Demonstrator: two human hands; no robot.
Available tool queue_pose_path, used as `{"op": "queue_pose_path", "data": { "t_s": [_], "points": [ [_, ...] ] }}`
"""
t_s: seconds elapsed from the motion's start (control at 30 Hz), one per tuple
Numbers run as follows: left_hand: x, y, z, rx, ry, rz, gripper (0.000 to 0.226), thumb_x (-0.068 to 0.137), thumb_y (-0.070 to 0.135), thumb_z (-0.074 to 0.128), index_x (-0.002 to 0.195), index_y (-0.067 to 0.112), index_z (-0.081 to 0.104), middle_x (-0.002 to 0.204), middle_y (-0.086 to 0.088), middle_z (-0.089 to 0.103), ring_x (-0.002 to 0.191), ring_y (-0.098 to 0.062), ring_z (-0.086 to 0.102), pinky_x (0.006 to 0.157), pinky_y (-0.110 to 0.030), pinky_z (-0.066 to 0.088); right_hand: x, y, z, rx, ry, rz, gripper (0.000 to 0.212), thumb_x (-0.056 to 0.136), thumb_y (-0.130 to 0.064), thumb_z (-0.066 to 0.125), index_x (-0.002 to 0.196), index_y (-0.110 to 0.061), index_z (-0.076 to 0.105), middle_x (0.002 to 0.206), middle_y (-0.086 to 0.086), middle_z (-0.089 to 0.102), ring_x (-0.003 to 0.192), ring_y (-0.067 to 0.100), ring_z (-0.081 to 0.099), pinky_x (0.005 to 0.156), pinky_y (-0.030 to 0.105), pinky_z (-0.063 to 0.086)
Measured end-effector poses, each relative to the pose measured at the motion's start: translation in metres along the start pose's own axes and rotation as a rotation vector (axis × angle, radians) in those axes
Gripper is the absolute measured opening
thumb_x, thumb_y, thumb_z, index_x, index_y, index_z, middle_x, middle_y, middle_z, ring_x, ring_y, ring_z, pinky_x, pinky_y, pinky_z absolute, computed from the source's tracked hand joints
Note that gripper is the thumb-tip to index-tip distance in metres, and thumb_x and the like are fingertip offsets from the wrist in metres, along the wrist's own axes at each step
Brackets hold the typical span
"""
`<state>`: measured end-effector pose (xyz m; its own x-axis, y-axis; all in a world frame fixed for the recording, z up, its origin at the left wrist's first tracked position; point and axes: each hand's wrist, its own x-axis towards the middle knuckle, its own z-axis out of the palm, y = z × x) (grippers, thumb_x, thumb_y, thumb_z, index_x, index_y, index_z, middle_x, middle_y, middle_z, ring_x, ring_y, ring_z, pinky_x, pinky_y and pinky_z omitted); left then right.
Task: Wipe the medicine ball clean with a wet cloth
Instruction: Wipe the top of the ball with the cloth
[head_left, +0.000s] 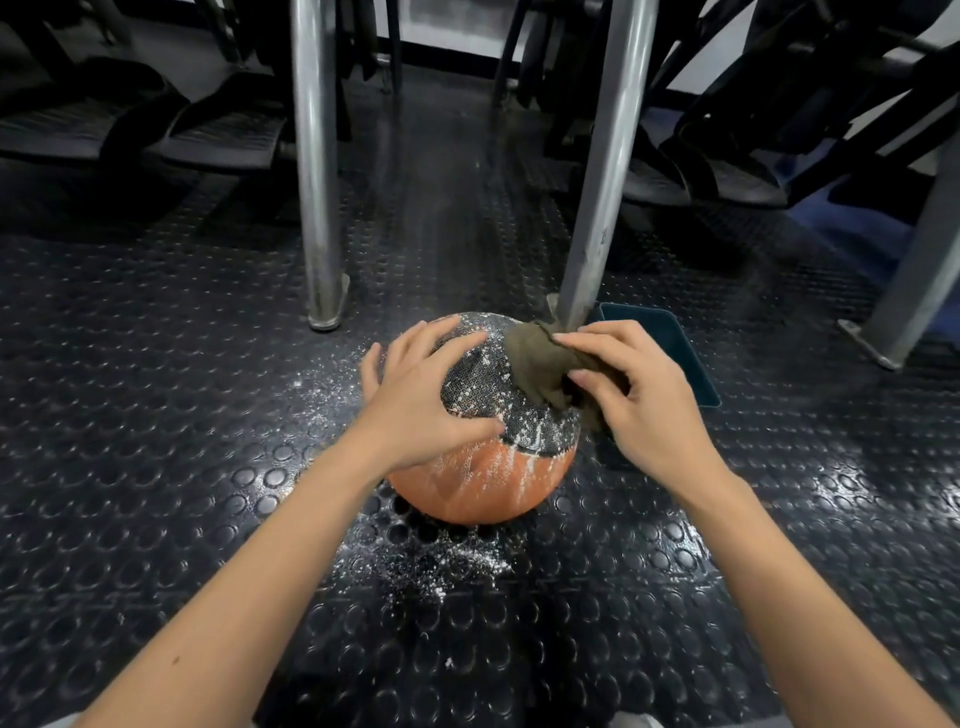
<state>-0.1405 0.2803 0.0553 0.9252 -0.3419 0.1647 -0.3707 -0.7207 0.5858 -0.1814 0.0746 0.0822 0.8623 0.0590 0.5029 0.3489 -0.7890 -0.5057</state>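
**Wiping down a chalky medicine ball: pin it first, then sweep downhill**

Closest to the camera there's a scatter of white powder (441, 566) on the studded rubber floor (156, 493), so whatever comes off the ball lands there too.

The medicine ball (483, 483) sits on the floor right in front of the person, orange on the lower half and dark and textured on top, with white streaks all over both. The left hand (421, 400) lies flat on the upper left with its fingers (447, 353) splayed wide, pressing rather than grabbing. The right hand (639, 395) pinches a bunched brown cloth (540, 364) between thumb and fingers against the top right of the ball. I can't tell how wet it is.

My take: lean on the left palm so the ball can't roll, spread the cloth flatter for more contact, and stroke from the crown down. That pebbled surface probably traps powder, so go over it in short overlapping passes, then rotate the ball.

Just behind the right hand is a dark tray (675, 343), handy if it holds rinse water, which I can't see. Steel posts (317, 182) stand behind the ball, so watch your elbows.
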Motion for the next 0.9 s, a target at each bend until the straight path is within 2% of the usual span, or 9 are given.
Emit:
{"op": "queue_pose_path", "data": {
  "t_s": [0.2, 0.3, 0.37, 0.47, 0.53, 0.6, 0.7, 0.8, 0.9],
  "points": [
    [-0.001, 0.000, 0.006, 0.059, -0.036, -0.008, 0.086, 0.070, 0.057, 0.070, 0.142, 0.046, 0.024, 0.152, 0.019, 0.016, 0.141, -0.005, 0.005, 0.112, -0.046, -0.013, -0.005, 0.012, 0.006, -0.187, -0.184, 0.067, 0.033, 0.090, -0.008, 0.059, 0.114, -0.030, 0.067, 0.105, -0.011, 0.050, 0.095, 0.018, 0.052, 0.079, 0.035, 0.047],
    [-0.002, 0.002, 0.005, 0.049, -0.038, -0.016, 0.086, 0.071, 0.055, 0.071, 0.142, 0.045, 0.025, 0.151, 0.019, 0.017, 0.141, -0.006, 0.007, 0.112, -0.047, -0.013, -0.004, 0.013, -0.002, -0.364, -0.055, 0.100, 0.031, 0.090, -0.010, 0.058, 0.114, -0.029, 0.067, 0.106, -0.003, 0.053, 0.090, 0.027, 0.053, 0.071, 0.036, 0.046],
    [-0.002, 0.003, 0.004, 0.046, -0.039, -0.020, 0.086, 0.070, 0.054, 0.072, 0.142, 0.044, 0.026, 0.151, 0.019, 0.017, 0.140, -0.005, 0.008, 0.112, -0.047, -0.013, -0.002, 0.005, -0.005, -0.256, 0.036, 0.041, 0.031, 0.089, -0.008, 0.059, 0.113, -0.026, 0.067, 0.103, -0.003, 0.053, 0.089, 0.021, 0.053, 0.072, 0.031, 0.042],
    [-0.002, 0.004, 0.004, 0.047, -0.042, -0.025, 0.087, 0.069, 0.055, 0.072, 0.142, 0.043, 0.026, 0.151, 0.019, 0.017, 0.140, -0.005, 0.009, 0.112, -0.047, -0.012, -0.003, 0.001, -0.001, -0.069, -0.144, -0.016, 0.032, 0.088, -0.005, 0.060, 0.112, -0.024, 0.068, 0.101, -0.006, 0.051, 0.093, 0.012, 0.051, 0.080, 0.020, 0.041],
    [-0.003, 0.003, 0.004, 0.050, -0.041, -0.022, 0.087, 0.070, 0.055, 0.072, 0.142, 0.043, 0.025, 0.151, 0.019, 0.017, 0.140, -0.005, 0.009, 0.112, -0.048, -0.012, -0.004, 0.014, -0.001, -0.266, -0.269, 0.107, 0.033, 0.090, -0.007, 0.058, 0.114, -0.028, 0.067, 0.104, -0.004, 0.050, 0.097, 0.021, 0.052, 0.081, 0.033, 0.046],
    [-0.003, 0.004, 0.005, 0.051, -0.046, -0.024, 0.087, 0.071, 0.056, 0.071, 0.143, 0.044, 0.024, 0.152, 0.019, 0.016, 0.141, -0.006, 0.009, 0.112, -0.049, -0.012, -0.002, 0.022, -0.011, -0.506, -0.189, 0.234, 0.034, 0.092, -0.009, 0.054, 0.118, -0.029, 0.065, 0.106, 0.001, 0.050, 0.096, 0.030, 0.053, 0.072, 0.035, 0.043],
    [-0.002, 0.004, 0.005, 0.045, -0.051, -0.031, 0.088, 0.070, 0.055, 0.071, 0.143, 0.043, 0.023, 0.152, 0.018, 0.015, 0.141, -0.006, 0.010, 0.113, -0.049, -0.012, 0.001, 0.010, -0.018, -0.317, 0.050, 0.138, 0.032, 0.091, -0.009, 0.057, 0.117, -0.025, 0.066, 0.102, -0.003, 0.051, 0.092, 0.020, 0.052, 0.072, 0.027, 0.035],
    [-0.002, 0.004, 0.005, 0.043, -0.050, -0.036, 0.088, 0.070, 0.054, 0.072, 0.143, 0.043, 0.024, 0.153, 0.018, 0.015, 0.141, -0.006, 0.010, 0.113, -0.049, -0.011, -0.005, -0.005, 0.000, -0.076, -0.155, 0.010, 0.033, 0.089, -0.005, 0.060, 0.115, -0.025, 0.067, 0.100, -0.009, 0.049, 0.096, 0.013, 0.050, 0.084, 0.026, 0.039],
    [-0.004, 0.004, 0.005, 0.051, -0.056, -0.039, 0.087, 0.072, 0.055, 0.070, 0.143, 0.044, 0.022, 0.153, 0.019, 0.013, 0.141, -0.005, 0.009, 0.112, -0.050, -0.011, -0.007, 0.011, 0.004, -0.353, -0.287, 0.173, 0.033, 0.092, -0.010, 0.055, 0.119, -0.028, 0.064, 0.103, -0.007, 0.048, 0.100, 0.024, 0.048, 0.081, 0.035, 0.044]
  ]
}}
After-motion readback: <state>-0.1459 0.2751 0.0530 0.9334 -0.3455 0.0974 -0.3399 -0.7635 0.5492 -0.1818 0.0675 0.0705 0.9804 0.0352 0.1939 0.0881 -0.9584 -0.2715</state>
